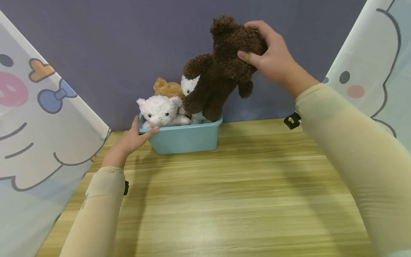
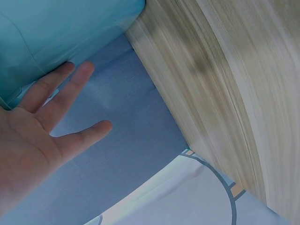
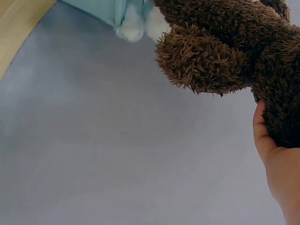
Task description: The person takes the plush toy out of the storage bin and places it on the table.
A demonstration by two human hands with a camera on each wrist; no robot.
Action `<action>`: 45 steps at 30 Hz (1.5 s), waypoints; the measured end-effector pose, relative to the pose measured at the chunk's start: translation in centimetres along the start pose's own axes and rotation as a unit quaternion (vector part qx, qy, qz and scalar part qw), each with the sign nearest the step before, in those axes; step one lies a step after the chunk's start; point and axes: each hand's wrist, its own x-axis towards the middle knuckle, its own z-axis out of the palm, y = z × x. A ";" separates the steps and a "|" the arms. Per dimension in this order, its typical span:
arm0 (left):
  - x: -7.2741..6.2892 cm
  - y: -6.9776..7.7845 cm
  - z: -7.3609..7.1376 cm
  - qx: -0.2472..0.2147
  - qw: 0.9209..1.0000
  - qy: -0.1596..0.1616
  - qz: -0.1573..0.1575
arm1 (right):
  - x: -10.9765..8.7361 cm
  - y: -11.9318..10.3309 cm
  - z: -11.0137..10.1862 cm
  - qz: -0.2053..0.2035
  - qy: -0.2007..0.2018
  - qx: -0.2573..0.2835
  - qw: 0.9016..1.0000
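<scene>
A yellow arrow (image 1: 290, 120) marks the right-wrist device (image 1: 293, 125) near the brown plush (image 1: 229, 64).

At the head view's centre, the bear (image 1: 232, 53) you hold hides much of the rear white toy (image 1: 190, 84); the front toy (image 1: 158, 111) covers the tan toy's (image 1: 169, 89) lower part. Your left-wrist view's upper-left edges cut off the tub (image 2: 75, 23).

"What's your count?"

"One dark brown teddy bear (image 1: 228, 62), one tan plush animal (image 1: 170, 89) and at least two white plush animals (image 1: 160, 110)."

"Go on."

"One light blue plastic bin (image 1: 186, 139), one left hand (image 1: 130, 140) and one right hand (image 1: 273, 53)."

"That's a pair. Anything more to add?"

"Yes: two black wrist devices (image 1: 293, 121), two cartoon-print curtains (image 1: 35, 135) and one wood-grain tabletop (image 1: 224, 192)."
</scene>
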 end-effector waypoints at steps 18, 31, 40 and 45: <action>-0.2 0.1 -0.4 0.006 1.000 0.000 -0.005 | -2.0 4.3 -6.4 0.118 -0.021 -0.054 0.991; -0.5 0.3 -0.4 0.000 1.000 0.001 -0.007 | -2.8 7.7 -4.7 0.137 -0.112 -0.097 0.979; -0.7 0.3 -0.4 0.003 1.000 0.006 -0.008 | -3.2 8.9 -2.6 0.131 -0.159 -0.124 0.971; -0.7 0.2 -0.4 0.004 1.000 0.008 -0.007 | -3.6 9.7 -1.8 0.130 -0.172 -0.135 0.967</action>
